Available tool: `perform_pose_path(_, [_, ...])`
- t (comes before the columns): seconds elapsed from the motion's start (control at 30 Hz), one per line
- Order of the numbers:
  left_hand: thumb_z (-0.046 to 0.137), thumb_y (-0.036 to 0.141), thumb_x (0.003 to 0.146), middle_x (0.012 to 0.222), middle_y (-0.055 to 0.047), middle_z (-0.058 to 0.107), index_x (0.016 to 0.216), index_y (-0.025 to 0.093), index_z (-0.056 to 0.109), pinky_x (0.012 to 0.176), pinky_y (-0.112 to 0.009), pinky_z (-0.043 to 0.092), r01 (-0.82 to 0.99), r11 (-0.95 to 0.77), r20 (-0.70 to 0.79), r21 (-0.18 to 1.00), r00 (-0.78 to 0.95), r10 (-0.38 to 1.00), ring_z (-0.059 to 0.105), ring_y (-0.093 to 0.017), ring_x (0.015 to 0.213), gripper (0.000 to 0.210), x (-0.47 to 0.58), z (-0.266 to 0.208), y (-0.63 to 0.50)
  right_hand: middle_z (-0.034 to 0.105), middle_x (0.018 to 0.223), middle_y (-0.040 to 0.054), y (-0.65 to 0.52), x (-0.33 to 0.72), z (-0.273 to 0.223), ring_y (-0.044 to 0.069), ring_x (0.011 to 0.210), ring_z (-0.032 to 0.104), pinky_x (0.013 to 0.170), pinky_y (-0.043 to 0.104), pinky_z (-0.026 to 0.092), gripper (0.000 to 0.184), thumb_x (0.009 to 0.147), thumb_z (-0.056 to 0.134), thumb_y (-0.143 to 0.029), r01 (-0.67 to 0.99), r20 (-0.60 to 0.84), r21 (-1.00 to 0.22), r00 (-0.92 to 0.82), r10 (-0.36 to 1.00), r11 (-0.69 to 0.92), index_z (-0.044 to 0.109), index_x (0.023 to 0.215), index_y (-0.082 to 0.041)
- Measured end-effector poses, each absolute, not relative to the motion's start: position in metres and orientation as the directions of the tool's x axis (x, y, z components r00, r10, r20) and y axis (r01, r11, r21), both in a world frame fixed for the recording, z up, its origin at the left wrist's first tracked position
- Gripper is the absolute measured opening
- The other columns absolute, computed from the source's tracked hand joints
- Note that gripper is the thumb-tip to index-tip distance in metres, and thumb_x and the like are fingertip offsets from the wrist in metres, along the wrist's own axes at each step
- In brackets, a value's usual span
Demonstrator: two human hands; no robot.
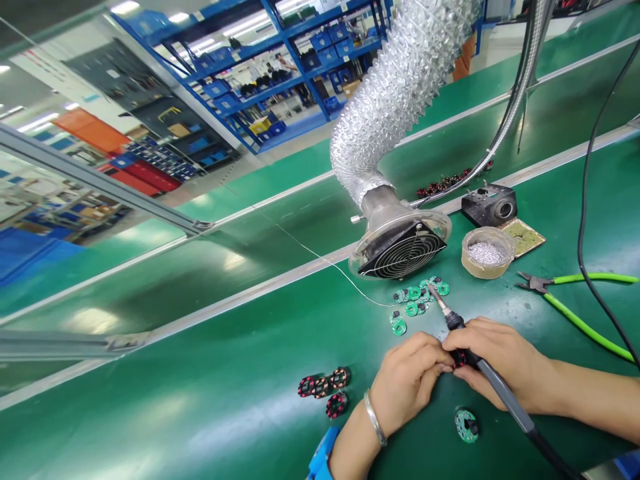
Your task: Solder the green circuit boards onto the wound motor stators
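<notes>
My right hand is closed around a soldering iron, its tip pointing away over the small green circuit boards. Between my hands sits a small wound motor coil with red and black parts, mostly covered by fingers. My left hand, a silver bangle at its wrist, pinches this coil, and the right fingers touch it too. Just below them lies a round green circuit board with a black part on top. Several similar wound coils are grouped to the left of my left hand.
A fan-faced fume extractor hangs from a silver duct beyond the boards. Right of it are a tub of metal shavings, a sponge tray, a black holder and green-handled cutters. A black cable crosses the right side.
</notes>
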State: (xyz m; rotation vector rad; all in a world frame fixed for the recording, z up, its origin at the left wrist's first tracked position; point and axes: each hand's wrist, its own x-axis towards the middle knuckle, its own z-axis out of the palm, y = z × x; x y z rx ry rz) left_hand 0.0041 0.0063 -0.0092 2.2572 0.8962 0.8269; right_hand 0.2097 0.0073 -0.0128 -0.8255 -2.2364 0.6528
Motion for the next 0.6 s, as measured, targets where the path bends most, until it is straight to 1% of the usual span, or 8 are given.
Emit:
perform_pose_path(0.17, [0.054,0.014,0.093,0.081,-0.004,0.067,0.087,0.019,0.063,0.07,-0.021,0.053,0.373,-0.627,0.371,0.684,0.562,0.739,0.064,-0.013,0.076,0.012,-0.001,-0.008,0.006,0.06,0.084,0.0013,0.006,0.212,-0.012,0.017,0.074,0.053,0.069,0.03,0.041,0.027,0.084,0.05,-0.01,0.354,0.437,-0.632,-0.571,0.695,0.689,0.048,0.108,-0.02])
perform_pose_path(0.27, [0.051,0.014,0.094,0.078,-0.003,0.066,0.083,0.019,0.061,0.067,-0.022,0.052,0.437,-0.637,0.396,0.636,0.523,0.754,0.063,-0.013,0.074,0.016,-0.004,-0.004,0.005,0.058,0.085,0.0038,0.002,0.211,-0.015,0.019,0.08,0.051,0.072,0.033,0.041,0.025,0.085,0.05,-0.009,0.357,0.509,-0.573,-0.551,0.661,0.738,0.049,0.108,-0.02])
perform_pose_path(0.33, [0.048,0.012,0.094,0.076,-0.003,0.066,0.082,0.02,0.059,0.066,-0.022,0.051,0.481,-0.621,0.412,0.618,0.475,0.778,0.062,-0.013,0.072,0.018,-0.005,-0.002,0.005,0.056,0.081,0.0032,0.0,0.21,-0.017,0.018,0.077,0.048,0.072,0.033,0.04,0.023,0.088,0.047,-0.007,0.356,0.544,-0.529,-0.555,0.629,0.771,0.05,0.107,-0.02])
perform_pose_path(0.4, [0.048,0.012,0.092,0.076,-0.003,0.065,0.084,0.02,0.059,0.065,-0.024,0.051,0.488,-0.608,0.417,0.626,0.449,0.79,0.062,-0.014,0.073,0.015,-0.005,-0.001,0.004,0.055,0.076,0.0019,-0.003,0.21,-0.019,0.017,0.07,0.044,0.068,0.032,0.039,0.023,0.09,0.045,-0.006,0.336,0.555,-0.516,-0.57,0.606,0.788,0.051,0.107,-0.02])
perform_pose_path(0.47, [0.052,0.015,0.088,0.083,-0.006,0.066,0.091,0.02,0.06,0.068,-0.027,0.052,0.473,-0.633,0.42,0.613,0.483,0.768,0.062,-0.017,0.077,0.009,-0.003,0.0,0.002,0.055,0.076,0.0017,-0.005,0.211,-0.019,0.016,0.067,0.042,0.065,0.03,0.038,0.024,0.091,0.043,-0.006,0.294,0.564,-0.531,-0.578,0.59,0.795,0.051,0.108,-0.019])
perform_pose_path(0.53, [0.056,0.017,0.086,0.089,-0.006,0.067,0.095,0.021,0.063,0.069,-0.029,0.051,0.473,-0.688,0.442,0.551,0.534,0.721,0.062,-0.018,0.08,0.012,0.002,0.0,0.001,0.056,0.077,0.0016,-0.007,0.214,-0.018,0.016,0.066,0.044,0.064,0.03,0.04,0.026,0.089,0.043,-0.003,0.252,0.587,-0.549,-0.562,0.583,0.797,0.05,0.109,-0.019])
perform_pose_path(0.6, [0.054,0.013,0.086,0.088,-0.004,0.068,0.092,0.022,0.064,0.069,-0.029,0.049,0.453,-0.75,0.474,0.482,0.585,0.658,0.062,-0.017,0.079,0.014,0.005,0.001,-0.001,0.058,0.077,0.0011,-0.009,0.217,-0.015,0.015,0.065,0.047,0.065,0.031,0.041,0.03,0.086,0.045,0.0,0.226,0.604,-0.57,-0.536,0.59,0.79,0.049,0.108,-0.019])
